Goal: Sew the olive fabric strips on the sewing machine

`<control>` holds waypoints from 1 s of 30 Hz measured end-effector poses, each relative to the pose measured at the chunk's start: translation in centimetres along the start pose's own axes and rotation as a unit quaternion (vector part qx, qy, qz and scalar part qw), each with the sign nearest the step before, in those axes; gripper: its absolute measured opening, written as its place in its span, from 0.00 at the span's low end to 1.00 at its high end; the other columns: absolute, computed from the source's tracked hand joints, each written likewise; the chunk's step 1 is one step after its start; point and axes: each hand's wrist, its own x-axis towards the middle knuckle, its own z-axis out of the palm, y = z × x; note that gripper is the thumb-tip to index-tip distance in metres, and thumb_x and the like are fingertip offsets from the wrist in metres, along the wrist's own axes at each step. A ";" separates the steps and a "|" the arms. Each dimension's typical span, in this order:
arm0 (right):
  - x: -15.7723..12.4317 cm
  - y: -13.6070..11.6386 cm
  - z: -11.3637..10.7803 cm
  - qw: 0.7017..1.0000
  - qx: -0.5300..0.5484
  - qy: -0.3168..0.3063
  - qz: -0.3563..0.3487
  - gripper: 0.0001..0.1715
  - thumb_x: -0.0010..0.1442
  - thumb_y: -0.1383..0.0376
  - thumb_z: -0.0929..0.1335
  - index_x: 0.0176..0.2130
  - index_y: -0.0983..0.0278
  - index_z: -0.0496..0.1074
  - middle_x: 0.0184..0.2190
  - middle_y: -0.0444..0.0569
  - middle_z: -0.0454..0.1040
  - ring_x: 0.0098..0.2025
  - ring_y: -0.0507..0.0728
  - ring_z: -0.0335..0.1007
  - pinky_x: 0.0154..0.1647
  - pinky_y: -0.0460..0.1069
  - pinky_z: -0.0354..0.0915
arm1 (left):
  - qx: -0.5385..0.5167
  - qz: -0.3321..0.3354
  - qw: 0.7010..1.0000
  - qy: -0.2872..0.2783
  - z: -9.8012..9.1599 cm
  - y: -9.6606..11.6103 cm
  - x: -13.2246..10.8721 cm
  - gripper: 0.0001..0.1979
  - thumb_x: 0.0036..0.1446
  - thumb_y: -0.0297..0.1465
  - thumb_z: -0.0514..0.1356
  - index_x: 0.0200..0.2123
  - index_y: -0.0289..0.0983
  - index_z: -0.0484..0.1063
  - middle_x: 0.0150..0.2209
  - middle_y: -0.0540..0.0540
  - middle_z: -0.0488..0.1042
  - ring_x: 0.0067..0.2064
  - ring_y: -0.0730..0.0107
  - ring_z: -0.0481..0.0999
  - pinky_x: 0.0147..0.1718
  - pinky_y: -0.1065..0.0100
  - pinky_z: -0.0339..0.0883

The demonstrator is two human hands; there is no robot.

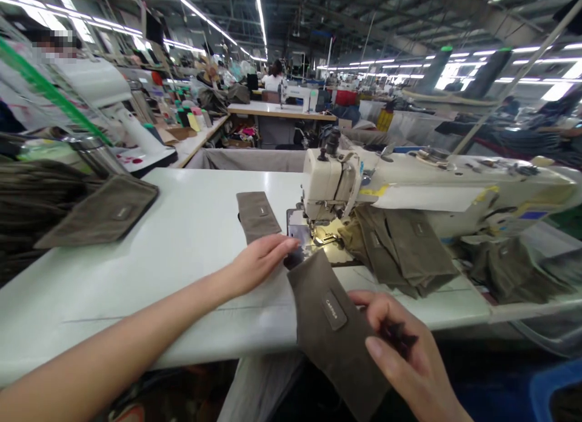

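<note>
An olive-brown fabric piece (334,328) with a small sewn label hangs over the table's front edge, its top corner pointing at the needle of a cream sewing machine (331,179). My left hand (261,261) lies flat on the table, fingers stretched out, fingertips touching the piece's top corner. My right hand (404,355) is below the table edge, fingers curled, pinching the piece's right side together with a small dark item I cannot make out. A second labelled piece (257,216) lies flat left of the machine.
A heap of sewn olive pieces (404,252) lies under the machine arm to the right. More stacked pieces (97,213) sit at the white table's (182,252) left end. Other workstations and people fill the hall behind.
</note>
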 end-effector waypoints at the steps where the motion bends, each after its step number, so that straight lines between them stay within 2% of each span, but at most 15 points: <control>1: 0.0 -0.1 0.2 1.000 -0.004 -0.013 -0.002 0.14 0.59 0.56 0.69 0.28 0.60 0.65 0.48 0.53 0.79 0.40 0.61 0.76 0.34 0.48 0.66 | -0.096 -0.041 0.994 -0.040 0.3 0.8 -0.2 0.24 0.73 0.42 0.44 0.51 0.39 0.77 0.46 0.42 0.81 0.45 0.63 0.80 0.43 0.60 0.75; 3: 0.2 -0.2 0.3 0.999 -0.025 -0.032 -0.001 0.15 0.58 0.56 0.69 0.27 0.61 0.65 0.46 0.52 0.79 0.38 0.60 0.76 0.32 0.48 0.67 | -0.250 -0.127 0.955 -0.091 1.0 1.8 -0.3 0.19 0.68 0.45 0.53 0.48 0.40 0.78 0.41 0.44 0.82 0.40 0.64 0.80 0.38 0.64 0.73; 4: 0.3 -0.1 0.3 0.999 -0.044 -0.029 0.008 0.15 0.58 0.55 0.70 0.27 0.61 0.66 0.43 0.52 0.80 0.36 0.59 0.76 0.32 0.48 0.67 | -0.304 -0.165 0.934 -0.092 1.2 1.9 -0.1 0.17 0.64 0.45 0.59 0.44 0.39 0.79 0.38 0.45 0.82 0.37 0.65 0.80 0.36 0.65 0.72; 6: 0.4 0.5 0.2 0.995 -0.094 -0.004 0.039 0.15 0.60 0.54 0.70 0.28 0.60 0.71 0.36 0.49 0.80 0.32 0.57 0.75 0.30 0.47 0.68 | -0.362 -0.215 0.906 -0.048 1.2 1.5 0.5 0.14 0.53 0.42 0.68 0.36 0.37 0.78 0.33 0.47 0.80 0.32 0.68 0.77 0.33 0.67 0.70; 8: 0.4 1.5 0.2 0.988 -0.138 0.017 0.065 0.15 0.62 0.52 0.69 0.33 0.60 0.77 0.31 0.48 0.80 0.32 0.58 0.75 0.30 0.46 0.69 | -0.362 -0.229 0.904 -0.013 0.9 0.7 1.5 0.13 0.51 0.40 0.69 0.34 0.36 0.78 0.31 0.47 0.80 0.32 0.67 0.77 0.34 0.66 0.70; 10: 0.1 2.8 0.6 0.985 -0.157 0.013 0.068 0.18 0.63 0.50 0.68 0.38 0.61 0.80 0.34 0.50 0.81 0.37 0.59 0.79 0.35 0.47 0.73 | -0.294 -0.209 0.932 -0.020 0.7 -0.1 2.7 0.14 0.56 0.40 0.64 0.38 0.36 0.79 0.34 0.45 0.81 0.34 0.64 0.78 0.35 0.64 0.70; 12: -0.2 4.1 1.3 0.986 -0.160 0.006 0.051 0.20 0.65 0.51 0.66 0.42 0.62 0.81 0.40 0.53 0.82 0.44 0.60 0.80 0.43 0.48 0.74 | -0.156 -0.165 0.973 -0.038 0.7 -0.7 3.9 0.14 0.60 0.38 0.58 0.39 0.35 0.80 0.35 0.44 0.82 0.36 0.63 0.79 0.36 0.64 0.70; 14: -0.7 5.0 2.2 0.984 -0.174 0.013 0.030 0.21 0.67 0.53 0.65 0.48 0.62 0.79 0.41 0.53 0.82 0.43 0.59 0.80 0.43 0.47 0.74 | -0.020 -0.122 0.992 -0.032 1.1 -1.0 5.1 0.12 0.60 0.35 0.57 0.35 0.36 0.80 0.35 0.45 0.81 0.38 0.63 0.78 0.38 0.65 0.69; 16: -1.0 5.6 3.2 0.979 -0.196 0.047 0.010 0.21 0.67 0.54 0.66 0.52 0.63 0.76 0.36 0.51 0.81 0.35 0.56 0.80 0.36 0.45 0.74 | 0.053 -0.106 0.993 -0.013 1.7 -1.3 5.9 0.08 0.56 0.32 0.60 0.30 0.37 0.79 0.34 0.46 0.80 0.39 0.63 0.76 0.39 0.66 0.67; 18: -1.3 5.7 3.8 0.973 -0.216 0.082 -0.011 0.17 0.66 0.55 0.67 0.47 0.63 0.76 0.30 0.47 0.79 0.26 0.53 0.75 0.28 0.44 0.72 | 0.085 -0.110 0.990 -0.003 2.4 -1.5 6.5 0.06 0.54 0.33 0.62 0.27 0.37 0.76 0.32 0.46 0.78 0.36 0.63 0.75 0.36 0.66 0.64; 21: -1.4 5.4 3.7 0.970 -0.231 0.051 -0.061 0.11 0.63 0.57 0.71 0.41 0.62 0.75 0.25 0.42 0.74 0.21 0.51 0.69 0.23 0.43 0.69 | 0.119 -0.112 0.987 -0.007 2.7 -1.8 6.9 0.08 0.54 0.35 0.62 0.26 0.37 0.73 0.28 0.48 0.76 0.30 0.66 0.72 0.30 0.67 0.60; 23: -1.4 5.2 3.2 0.967 -0.233 0.008 -0.106 0.10 0.63 0.62 0.70 0.45 0.61 0.74 0.27 0.43 0.75 0.23 0.51 0.70 0.24 0.43 0.69 | 0.127 -0.105 0.986 -0.020 2.5 -1.9 7.1 0.08 0.55 0.34 0.61 0.26 0.38 0.72 0.27 0.49 0.75 0.29 0.67 0.71 0.29 0.68 0.59; 26: -1.2 5.4 2.5 0.953 -0.235 -0.022 -0.189 0.15 0.65 0.72 0.65 0.50 0.62 0.71 0.39 0.49 0.78 0.37 0.53 0.77 0.38 0.45 0.74 | 0.133 -0.096 0.986 -0.038 2.2 -2.2 7.6 0.09 0.55 0.33 0.59 0.25 0.38 0.71 0.25 0.50 0.74 0.29 0.68 0.71 0.30 0.68 0.60; 28: -1.1 5.7 2.2 0.940 -0.249 -0.030 -0.233 0.20 0.66 0.76 0.62 0.54 0.64 0.70 0.43 0.52 0.78 0.44 0.54 0.77 0.45 0.47 0.74 | 0.138 -0.096 0.985 -0.039 2.1 -2.4 8.0 0.09 0.55 0.34 0.59 0.24 0.38 0.71 0.25 0.50 0.74 0.29 0.68 0.72 0.30 0.68 0.60; 30: -0.9 5.9 2.1 0.925 -0.282 -0.037 -0.253 0.24 0.65 0.79 0.61 0.57 0.65 0.70 0.44 0.54 0.78 0.45 0.56 0.76 0.45 0.49 0.74 | 0.146 -0.100 0.984 -0.029 2.3 -2.5 8.3 0.09 0.55 0.34 0.59 0.25 0.38 0.71 0.26 0.50 0.75 0.30 0.67 0.72 0.30 0.67 0.60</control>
